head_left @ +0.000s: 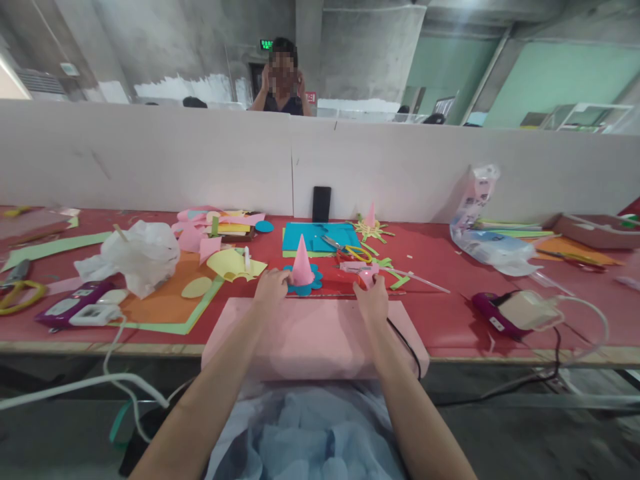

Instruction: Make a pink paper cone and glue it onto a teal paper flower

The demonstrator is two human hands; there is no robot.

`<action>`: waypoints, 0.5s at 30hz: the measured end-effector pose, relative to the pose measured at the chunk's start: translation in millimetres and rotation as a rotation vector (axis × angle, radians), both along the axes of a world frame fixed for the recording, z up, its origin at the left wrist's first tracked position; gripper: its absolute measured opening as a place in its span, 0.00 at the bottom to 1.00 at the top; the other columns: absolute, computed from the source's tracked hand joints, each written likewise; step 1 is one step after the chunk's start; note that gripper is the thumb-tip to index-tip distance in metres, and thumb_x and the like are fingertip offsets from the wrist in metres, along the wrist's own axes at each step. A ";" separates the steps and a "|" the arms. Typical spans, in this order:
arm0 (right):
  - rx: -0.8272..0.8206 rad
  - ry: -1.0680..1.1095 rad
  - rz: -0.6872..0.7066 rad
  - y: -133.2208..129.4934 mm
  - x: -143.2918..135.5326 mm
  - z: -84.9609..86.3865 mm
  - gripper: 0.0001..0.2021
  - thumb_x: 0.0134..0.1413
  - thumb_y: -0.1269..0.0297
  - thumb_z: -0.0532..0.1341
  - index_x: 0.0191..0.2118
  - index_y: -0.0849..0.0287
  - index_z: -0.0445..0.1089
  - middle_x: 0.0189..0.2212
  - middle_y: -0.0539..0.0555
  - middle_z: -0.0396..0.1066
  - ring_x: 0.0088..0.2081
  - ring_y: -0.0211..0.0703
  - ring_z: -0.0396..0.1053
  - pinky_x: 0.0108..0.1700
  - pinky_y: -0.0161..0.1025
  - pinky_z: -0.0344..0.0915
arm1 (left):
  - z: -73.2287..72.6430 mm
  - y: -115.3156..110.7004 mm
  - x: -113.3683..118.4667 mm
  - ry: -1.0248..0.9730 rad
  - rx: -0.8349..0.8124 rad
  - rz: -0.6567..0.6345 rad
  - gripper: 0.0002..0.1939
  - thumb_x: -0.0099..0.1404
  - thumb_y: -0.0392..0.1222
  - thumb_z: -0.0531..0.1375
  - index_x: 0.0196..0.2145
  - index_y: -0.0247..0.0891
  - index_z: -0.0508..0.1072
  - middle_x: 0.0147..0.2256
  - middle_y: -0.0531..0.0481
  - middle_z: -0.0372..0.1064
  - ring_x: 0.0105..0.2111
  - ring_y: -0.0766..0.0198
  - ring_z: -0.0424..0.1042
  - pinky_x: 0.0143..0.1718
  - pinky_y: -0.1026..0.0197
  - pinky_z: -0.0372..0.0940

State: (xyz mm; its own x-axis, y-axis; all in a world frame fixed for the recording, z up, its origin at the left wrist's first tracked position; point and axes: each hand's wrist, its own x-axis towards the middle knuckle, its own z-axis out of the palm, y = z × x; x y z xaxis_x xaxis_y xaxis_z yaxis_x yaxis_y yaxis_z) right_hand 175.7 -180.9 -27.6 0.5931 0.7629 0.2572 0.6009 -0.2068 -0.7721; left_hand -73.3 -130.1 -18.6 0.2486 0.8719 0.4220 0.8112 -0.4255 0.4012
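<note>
A pink paper cone (301, 265) stands upright on a blue scalloped paper flower (314, 288), just beyond the pink box-like pad in front of me. My left hand (273, 290) has its fingers closed at the flower's left edge; the fingertips are partly hidden. To the right, my right hand (373, 299) is closed around a pink glue gun (356, 267) with a small red light showing. A clear glue stick (427, 283) reaches out to the right from near the gun. Scissors with yellow and red handles (357, 253) lie behind it on blue paper sheets (305, 237).
The pink pad (305, 333) lies at the table's front edge, with a black cord by its right side. Colored paper scraps (230, 227) and a crumpled white bag (140, 250) lie left. A purple power strip (493, 313) sits right. Another person stands behind the white partition (200, 160).
</note>
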 end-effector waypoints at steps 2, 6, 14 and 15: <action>-0.006 -0.001 0.002 -0.4 -0.3 0.9 0.24 0.44 0.55 0.57 0.48 0.60 0.58 0.45 0.59 0.66 0.46 0.50 0.64 0.39 0.37 0.59 | 0.9 -0.7 0.7 0.008 0.008 0.002 0.16 0.52 0.25 0.49 0.25 0.41 0.72 0.28 0.52 0.72 0.31 0.64 0.68 0.39 0.61 0.60; -0.020 0.001 0.005 -0.7 -0.5 1.7 0.25 0.43 0.55 0.57 0.48 0.60 0.58 0.45 0.60 0.66 0.46 0.50 0.65 0.39 0.38 0.59 | 5.9 -8.0 6.1 0.013 0.078 -0.053 0.13 0.54 0.28 0.50 0.27 0.40 0.71 0.29 0.51 0.71 0.32 0.63 0.67 0.40 0.59 0.60; -0.028 0.006 0.003 -0.8 -0.7 1.8 0.26 0.44 0.55 0.57 0.50 0.59 0.57 0.45 0.59 0.66 0.46 0.50 0.65 0.40 0.38 0.59 | 11.6 -21.2 14.1 0.088 0.053 -0.290 0.14 0.55 0.47 0.59 0.38 0.39 0.67 0.37 0.48 0.69 0.40 0.58 0.66 0.41 0.57 0.60; -0.027 0.004 0.003 -0.8 -0.8 1.9 0.26 0.44 0.55 0.57 0.50 0.59 0.57 0.45 0.59 0.66 0.46 0.50 0.65 0.40 0.38 0.59 | 11.0 -20.2 13.7 0.115 0.040 -0.295 0.16 0.54 0.48 0.59 0.39 0.39 0.67 0.38 0.48 0.69 0.40 0.57 0.66 0.42 0.56 0.59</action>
State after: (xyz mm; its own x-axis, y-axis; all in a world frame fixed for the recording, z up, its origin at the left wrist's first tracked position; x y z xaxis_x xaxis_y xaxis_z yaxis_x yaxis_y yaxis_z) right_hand 174.9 -181.7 -25.8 0.5917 0.7714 0.2343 0.5987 -0.2259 -0.7685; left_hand -59.6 -150.3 -7.5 0.5362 0.7382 0.4095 0.6893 -0.6628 0.2923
